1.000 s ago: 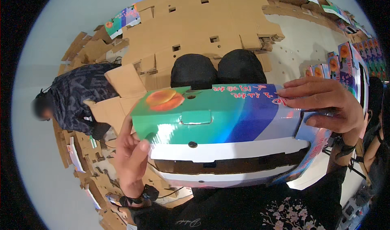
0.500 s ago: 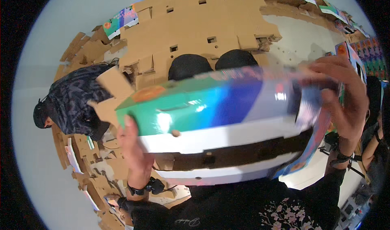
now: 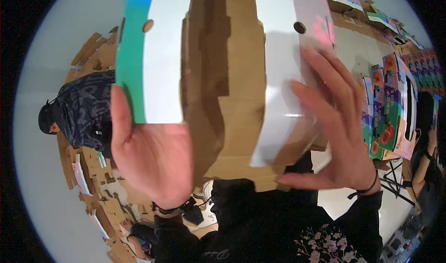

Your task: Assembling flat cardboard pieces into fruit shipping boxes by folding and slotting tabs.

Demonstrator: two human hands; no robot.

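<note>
A printed cardboard box (image 3: 162, 68) stands lengthwise before me, its green, white and lilac panels parted by a long gap that shows the brown inside. My left hand (image 3: 151, 156) grips the lower left edge: the thumb lies along the green side, and the other fingers are hidden behind the white panel. At the lower right, my right hand (image 3: 339, 119) has its fingers curved against the lilac side. Its thumb reaches under to a brown end flap (image 3: 265, 181). Each white or lilac panel has a round hole near the top.
Several printed boxes (image 3: 390, 105) stand in a row at the right, with more stacked behind. To the left, a person in a dark patterned jacket (image 3: 88, 109) bends over brown cardboard pieces (image 3: 116, 207). Another person's arm (image 3: 432, 147) shows at the right edge.
The box has turned from lying crosswise to pointing away from me, with its gap now running up and down. My right hand has come inward and down to the near end.
</note>
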